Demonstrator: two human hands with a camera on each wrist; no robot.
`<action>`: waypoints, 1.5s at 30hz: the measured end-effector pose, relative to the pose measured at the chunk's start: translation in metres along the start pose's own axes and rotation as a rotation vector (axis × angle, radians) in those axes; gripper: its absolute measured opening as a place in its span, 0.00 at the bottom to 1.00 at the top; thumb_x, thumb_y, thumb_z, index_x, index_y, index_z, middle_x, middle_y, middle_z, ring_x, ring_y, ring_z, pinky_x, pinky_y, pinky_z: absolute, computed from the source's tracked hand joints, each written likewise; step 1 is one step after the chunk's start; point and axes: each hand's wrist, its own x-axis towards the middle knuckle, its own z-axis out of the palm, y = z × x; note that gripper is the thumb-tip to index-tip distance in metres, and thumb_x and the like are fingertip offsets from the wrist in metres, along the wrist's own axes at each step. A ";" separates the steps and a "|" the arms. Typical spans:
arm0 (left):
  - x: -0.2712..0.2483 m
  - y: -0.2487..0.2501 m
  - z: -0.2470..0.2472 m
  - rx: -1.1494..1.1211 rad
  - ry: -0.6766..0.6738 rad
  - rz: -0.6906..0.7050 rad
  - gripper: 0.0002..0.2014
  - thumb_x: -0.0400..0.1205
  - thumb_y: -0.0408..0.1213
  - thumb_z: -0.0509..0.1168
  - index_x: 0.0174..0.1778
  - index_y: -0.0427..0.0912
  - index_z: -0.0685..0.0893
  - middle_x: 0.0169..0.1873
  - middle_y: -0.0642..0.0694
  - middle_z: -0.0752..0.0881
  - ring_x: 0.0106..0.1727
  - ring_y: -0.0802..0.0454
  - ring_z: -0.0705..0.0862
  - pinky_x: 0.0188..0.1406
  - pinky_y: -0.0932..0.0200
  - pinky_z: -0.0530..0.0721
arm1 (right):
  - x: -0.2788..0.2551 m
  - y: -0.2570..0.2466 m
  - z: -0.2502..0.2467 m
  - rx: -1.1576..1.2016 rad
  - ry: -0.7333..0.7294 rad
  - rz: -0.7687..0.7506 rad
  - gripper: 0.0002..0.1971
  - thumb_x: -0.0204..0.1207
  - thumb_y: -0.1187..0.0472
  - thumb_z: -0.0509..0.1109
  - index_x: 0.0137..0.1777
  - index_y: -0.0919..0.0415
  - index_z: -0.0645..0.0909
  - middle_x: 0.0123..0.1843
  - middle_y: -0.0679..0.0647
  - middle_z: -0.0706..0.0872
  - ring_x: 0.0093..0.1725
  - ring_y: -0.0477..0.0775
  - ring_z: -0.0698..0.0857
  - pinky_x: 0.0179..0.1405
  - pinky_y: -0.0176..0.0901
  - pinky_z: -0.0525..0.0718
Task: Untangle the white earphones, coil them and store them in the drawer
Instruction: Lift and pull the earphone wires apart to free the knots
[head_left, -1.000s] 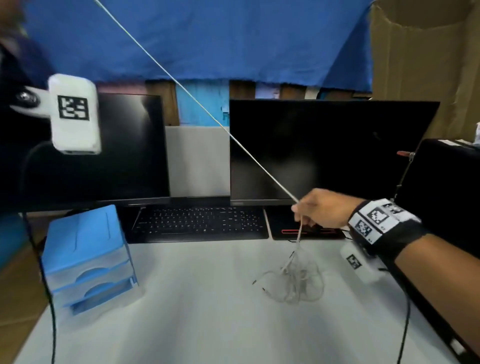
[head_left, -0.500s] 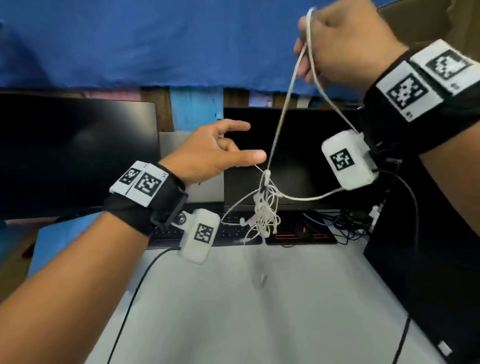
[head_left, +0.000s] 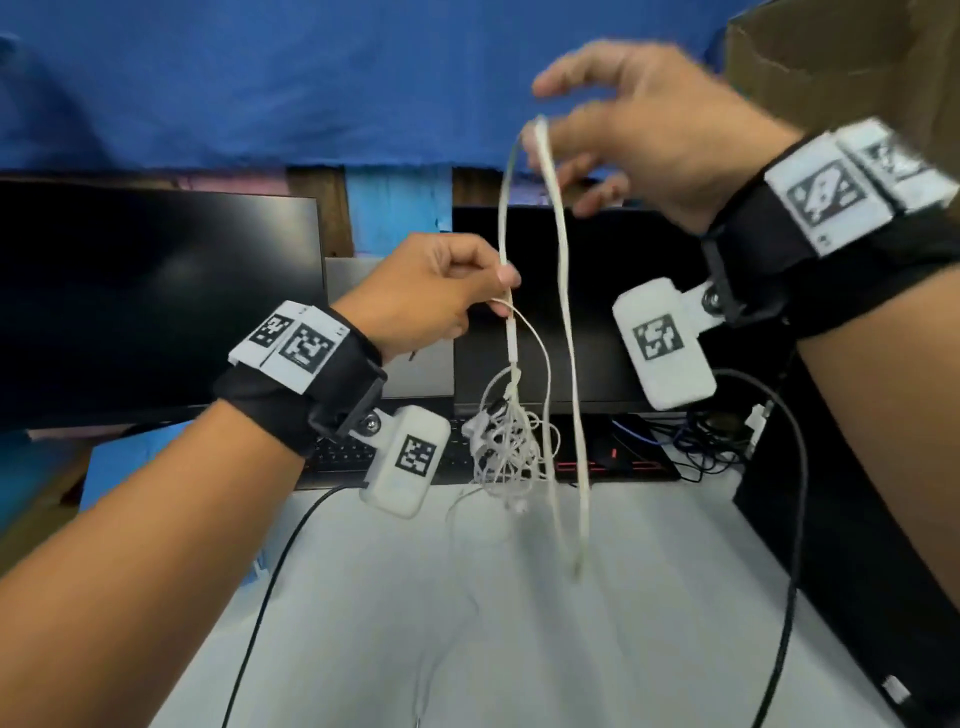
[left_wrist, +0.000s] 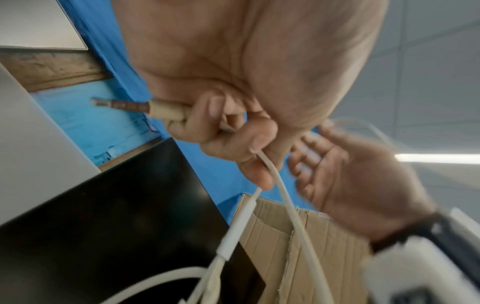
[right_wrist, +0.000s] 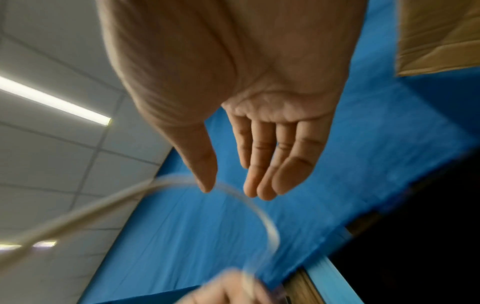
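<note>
The white earphones (head_left: 511, 436) hang in a tangled bunch above the white table (head_left: 519, 649). My left hand (head_left: 506, 283) pinches the cable just above the inline remote (head_left: 513, 343). In the left wrist view the left hand (left_wrist: 233, 131) curls round the cable, and the jack plug (left_wrist: 122, 106) sticks out of the fist. A long loop of cable (head_left: 569, 364) rises to my right hand (head_left: 556, 140), whose fingers are spread and blurred. The right wrist view shows my right hand (right_wrist: 231, 185) with straight fingers and the cable (right_wrist: 244, 199) arcing past the thumb tip. The blue drawer unit (head_left: 124, 462) is mostly hidden behind my left forearm.
Two dark monitors (head_left: 156, 301) (head_left: 623, 312) stand at the back, with a black keyboard (head_left: 337, 452) below them. A cardboard box (head_left: 831, 67) fills the upper right and a black case (head_left: 831, 545) stands at the right. Black wrist-camera cables (head_left: 260, 597) trail over the table.
My right hand has let its grip on the cable go and spread its fingers. My left hand, open before, now pinches the cable. A long loop has dropped lower.
</note>
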 end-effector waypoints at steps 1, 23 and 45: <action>0.000 0.002 -0.003 -0.042 0.016 0.020 0.07 0.85 0.34 0.65 0.42 0.39 0.83 0.33 0.45 0.88 0.16 0.58 0.65 0.13 0.71 0.64 | -0.004 0.013 0.005 0.022 -0.011 0.041 0.11 0.77 0.64 0.75 0.54 0.53 0.78 0.42 0.56 0.85 0.34 0.49 0.82 0.31 0.42 0.81; -0.015 -0.049 -0.060 0.252 0.300 -0.069 0.23 0.79 0.15 0.58 0.43 0.50 0.87 0.45 0.51 0.89 0.51 0.53 0.86 0.57 0.65 0.80 | -0.031 0.076 0.055 -0.255 -0.211 0.028 0.11 0.77 0.54 0.76 0.36 0.58 0.92 0.36 0.63 0.91 0.33 0.59 0.86 0.41 0.51 0.86; 0.000 -0.016 -0.065 -0.073 0.464 -0.040 0.18 0.88 0.48 0.58 0.33 0.47 0.78 0.23 0.50 0.74 0.12 0.61 0.61 0.11 0.71 0.55 | -0.105 0.135 0.078 0.032 -0.084 0.250 0.25 0.80 0.45 0.69 0.45 0.72 0.85 0.30 0.54 0.82 0.23 0.46 0.71 0.25 0.36 0.72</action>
